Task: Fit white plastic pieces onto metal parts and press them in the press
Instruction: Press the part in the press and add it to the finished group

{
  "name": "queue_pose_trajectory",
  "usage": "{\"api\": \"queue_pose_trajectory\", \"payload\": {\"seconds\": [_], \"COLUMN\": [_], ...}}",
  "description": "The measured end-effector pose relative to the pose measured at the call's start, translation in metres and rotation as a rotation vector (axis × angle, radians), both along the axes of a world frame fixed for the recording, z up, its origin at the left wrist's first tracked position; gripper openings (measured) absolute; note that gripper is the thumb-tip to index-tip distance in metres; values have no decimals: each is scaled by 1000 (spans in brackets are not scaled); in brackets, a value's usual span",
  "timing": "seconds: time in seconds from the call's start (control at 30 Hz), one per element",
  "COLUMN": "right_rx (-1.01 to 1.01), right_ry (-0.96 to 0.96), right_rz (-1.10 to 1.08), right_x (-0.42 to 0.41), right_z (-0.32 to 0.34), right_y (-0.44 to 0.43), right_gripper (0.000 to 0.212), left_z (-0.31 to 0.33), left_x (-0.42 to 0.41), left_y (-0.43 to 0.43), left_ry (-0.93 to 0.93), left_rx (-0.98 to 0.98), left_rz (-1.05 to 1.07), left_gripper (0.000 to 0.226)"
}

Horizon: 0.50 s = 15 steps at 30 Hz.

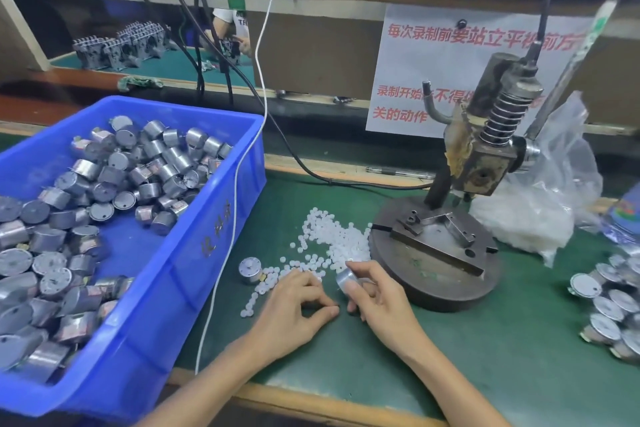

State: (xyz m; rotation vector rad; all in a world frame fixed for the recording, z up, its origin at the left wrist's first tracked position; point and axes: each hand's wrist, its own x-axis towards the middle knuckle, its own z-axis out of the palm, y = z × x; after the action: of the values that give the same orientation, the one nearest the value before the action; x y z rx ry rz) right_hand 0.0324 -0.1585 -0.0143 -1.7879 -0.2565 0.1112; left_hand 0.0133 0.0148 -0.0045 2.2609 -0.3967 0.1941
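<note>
Right hand (pixel 377 298): grip clamped on one metal part (pixel 347 278), a short silvery cylinder, thumb on its near side, fingers curled round it, held just near of the press base (pixel 440 288). Left hand (pixel 294 305): grip together, thumb and forefinger tips meeting just left of the held part. Whether a white piece sits between them is too small to tell. Step in hand, as judged: fitting, not pressing. The held part is off the fixture (pixel 436 236), which carries nothing, and the lever (pixel 585 52) at far right has no hand on it. Next move, as judged: seat a white piece squarely on the part's end, which calls for fine alignment. Then set the part in the fixture under the press (pixel 485 163) and free one hand for the lever. Outward from the hands, white plastic pieces (pixel 332 239) lie scattered on the green surface (pixel 485 357), just far of both hands and up against the base's left edge: several dozen at least, too many to count. A lone metal cylinder (pixel 250 269) stands upright at the scatter's left edge: one. Blue bin (pixel 214 239) at left holds a motor heap (pixel 104 184): dozens, not countable. A right-edge heap (pixel 616 305) shows a dozen or more, cut off by the frame. Clear bag (pixel 530 218) of white stock behind the press: one. Press: one. Hands: two.
</note>
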Motion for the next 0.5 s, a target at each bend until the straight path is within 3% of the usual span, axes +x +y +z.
{"api": "queue_pose_trajectory", "payload": {"seconds": [0.5], "right_rx": [-149], "right_ry": [-146], "right_rz": [90], "right_x": [-9], "right_z": [2], "right_y": [-5], "right_gripper": [23], "left_z": [-5], "left_x": [1], "left_y": [2], "left_ry": [23], "left_rx": [52], "left_rz": [30], "left_gripper": [16]}}
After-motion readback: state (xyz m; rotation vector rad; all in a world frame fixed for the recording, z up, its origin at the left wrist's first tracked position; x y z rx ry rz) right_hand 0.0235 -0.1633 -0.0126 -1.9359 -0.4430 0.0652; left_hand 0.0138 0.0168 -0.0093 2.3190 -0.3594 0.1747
